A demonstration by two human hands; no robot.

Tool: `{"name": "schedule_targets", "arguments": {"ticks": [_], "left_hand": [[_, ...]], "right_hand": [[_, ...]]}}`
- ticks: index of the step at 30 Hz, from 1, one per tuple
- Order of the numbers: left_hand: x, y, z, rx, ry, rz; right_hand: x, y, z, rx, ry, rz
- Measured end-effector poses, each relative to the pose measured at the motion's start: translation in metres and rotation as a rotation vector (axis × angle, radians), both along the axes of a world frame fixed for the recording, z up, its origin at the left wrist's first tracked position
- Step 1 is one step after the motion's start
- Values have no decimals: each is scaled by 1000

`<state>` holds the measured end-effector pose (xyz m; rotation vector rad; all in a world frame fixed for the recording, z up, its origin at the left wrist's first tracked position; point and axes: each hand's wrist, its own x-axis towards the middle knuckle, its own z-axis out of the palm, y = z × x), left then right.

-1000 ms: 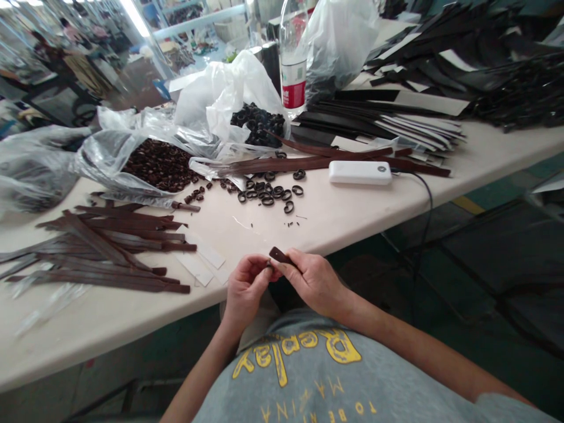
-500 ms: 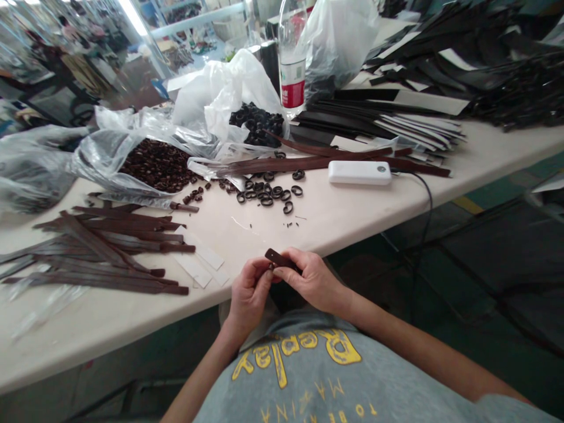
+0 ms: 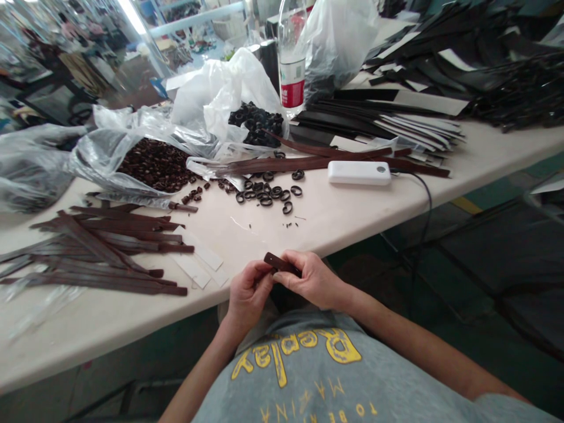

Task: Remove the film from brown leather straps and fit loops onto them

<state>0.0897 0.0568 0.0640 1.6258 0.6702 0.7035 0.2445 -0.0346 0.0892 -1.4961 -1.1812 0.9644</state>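
Note:
A dark brown leather strap point(image 3: 282, 265), with a small hole near its end, sits in my right hand point(image 3: 318, 283). The thumb and fingers are closed around it, and the rest of the strap is hidden. My left hand point(image 3: 247, 294) is pinched shut just beside the strap's end. Its fingertips meet the right thumb, and whatever they pinch is hidden. Both hands are just off the table's front edge, above my lap. Beyond them on the table lie loose black loops point(image 3: 265, 194). More brown straps point(image 3: 110, 247) are piled to the left.
Plastic bags hold small brown loops point(image 3: 154, 164) and black loops point(image 3: 255, 122). A clear bottle point(image 3: 292, 76) stands behind. A white power bank point(image 3: 359, 173) with a cable lies right of the loops. White strips point(image 3: 196, 267) lie near the edge. Black strips point(image 3: 379, 120) fill the back right.
My left fingers have closed in further beside the strap's end, and the small dark bit at their tips is now hidden. The strap's tip has shifted slightly left and down.

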Motion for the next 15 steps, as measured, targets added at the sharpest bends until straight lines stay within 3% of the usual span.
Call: {"name": "schedule_targets", "arguments": {"ticks": [7, 15], "left_hand": [[3, 0, 5, 194, 97, -44], [4, -1, 6, 199, 120, -75]], "right_hand": [[6, -4, 0, 22, -135, 52], [5, 0, -4, -11, -71, 51]]}}
